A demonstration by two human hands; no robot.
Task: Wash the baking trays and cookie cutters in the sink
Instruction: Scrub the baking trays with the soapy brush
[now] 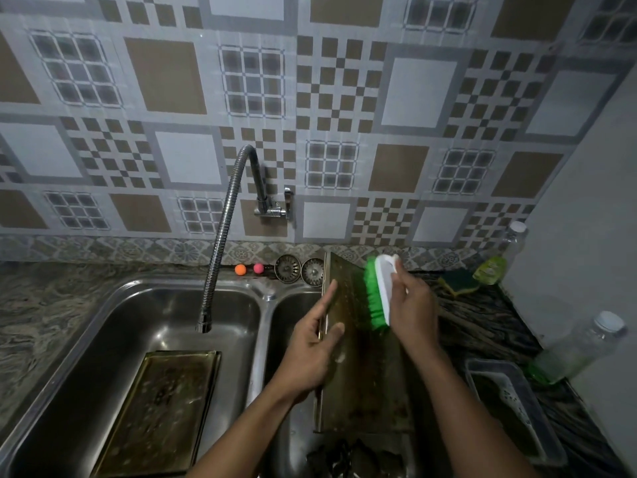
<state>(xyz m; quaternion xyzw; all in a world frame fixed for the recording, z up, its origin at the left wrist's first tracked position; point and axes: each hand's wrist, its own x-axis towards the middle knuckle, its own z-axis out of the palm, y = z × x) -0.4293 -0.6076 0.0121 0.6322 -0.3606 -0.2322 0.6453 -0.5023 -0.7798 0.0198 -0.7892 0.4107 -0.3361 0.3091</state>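
Center-right of frame, over the right basin: our left hand (319,336) is gripping the baking tray (358,370) edge, right hand (412,301) gripping the scrub brush (377,293) w/ bristles on it. We're better keeping strokes firm, tray steady.

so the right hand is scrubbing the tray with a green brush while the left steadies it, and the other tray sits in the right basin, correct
Not quite. In the head view the other tray lies in the left basin, under the tap. The rest holds: the right hand scrubs the tray with the green brush while the left hand steadies its edge.
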